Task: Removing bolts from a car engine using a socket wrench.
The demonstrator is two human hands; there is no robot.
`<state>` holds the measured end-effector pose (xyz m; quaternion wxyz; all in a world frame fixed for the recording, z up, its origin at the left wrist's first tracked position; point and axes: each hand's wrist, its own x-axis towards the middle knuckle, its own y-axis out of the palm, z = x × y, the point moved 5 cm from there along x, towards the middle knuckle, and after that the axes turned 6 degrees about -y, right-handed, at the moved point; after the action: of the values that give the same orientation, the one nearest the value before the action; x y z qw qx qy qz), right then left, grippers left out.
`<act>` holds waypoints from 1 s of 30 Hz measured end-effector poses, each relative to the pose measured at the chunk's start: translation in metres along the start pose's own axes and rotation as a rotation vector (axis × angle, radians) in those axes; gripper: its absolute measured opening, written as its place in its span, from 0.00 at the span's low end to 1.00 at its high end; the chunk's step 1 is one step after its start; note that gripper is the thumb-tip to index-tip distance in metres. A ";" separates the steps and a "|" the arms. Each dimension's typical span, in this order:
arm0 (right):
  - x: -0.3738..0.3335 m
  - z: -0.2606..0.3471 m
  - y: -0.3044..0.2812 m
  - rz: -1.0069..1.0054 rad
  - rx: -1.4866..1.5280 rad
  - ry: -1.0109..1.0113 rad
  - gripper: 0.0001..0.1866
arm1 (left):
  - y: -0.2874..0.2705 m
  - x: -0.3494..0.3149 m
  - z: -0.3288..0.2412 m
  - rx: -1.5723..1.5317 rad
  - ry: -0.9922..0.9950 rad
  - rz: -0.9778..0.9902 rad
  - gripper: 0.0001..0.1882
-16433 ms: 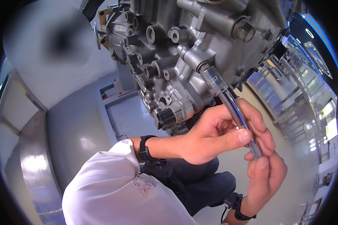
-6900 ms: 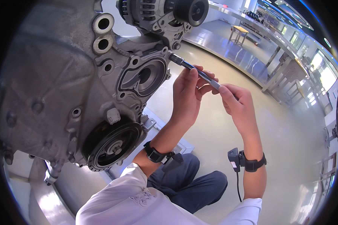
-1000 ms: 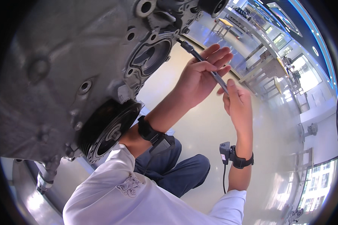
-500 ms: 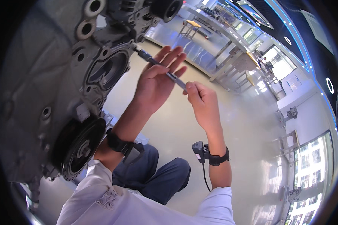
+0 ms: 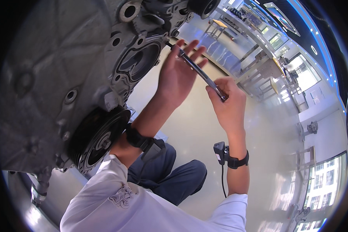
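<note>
A chrome socket wrench [image 5: 199, 71] slants between my hands, its dark far end meeting the edge of a grey metal engine block [image 5: 58, 69]. My right hand [image 5: 229, 104] is closed round the near end of the handle. My left hand [image 5: 178, 79] lies under the wrench's far part, palm up and fingers spread, with the thumb close to the wrench head. Whether that palm touches the tool, I cannot tell. Beside the left hand is a round opening [image 5: 141, 63] in the engine casting. The fastener at the wrench's tip is too small to make out.
A black ribbed pulley [image 5: 98, 141] sticks out from the engine next to my left forearm. Beyond my hands stand a metal workbench [image 5: 251, 38] and a stool [image 5: 219, 24]. Pale shiny floor [image 5: 266, 143] stretches to the right, toward windows.
The view has shifted, so the engine and both hands appear farther right. The wrench has turned about its length, and my right hand has rolled round its end. My left fingers stay spread.
</note>
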<state>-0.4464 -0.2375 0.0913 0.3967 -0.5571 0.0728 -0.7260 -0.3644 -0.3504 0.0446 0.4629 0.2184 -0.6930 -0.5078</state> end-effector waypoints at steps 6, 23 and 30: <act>0.001 -0.008 0.009 0.265 0.076 0.334 0.11 | -0.014 0.001 -0.012 0.095 0.174 -0.096 0.10; 0.012 0.011 0.023 0.402 -0.033 0.189 0.09 | -0.016 -0.012 -0.015 0.052 0.115 -0.006 0.12; 0.018 0.015 0.015 0.225 -0.230 0.034 0.09 | -0.011 -0.020 0.016 0.488 -0.021 -0.003 0.11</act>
<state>-0.4275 -0.2541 0.1021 0.4080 -0.5748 0.2241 -0.6730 -0.3706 -0.3316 0.0254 0.3882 0.3195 -0.7996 -0.3285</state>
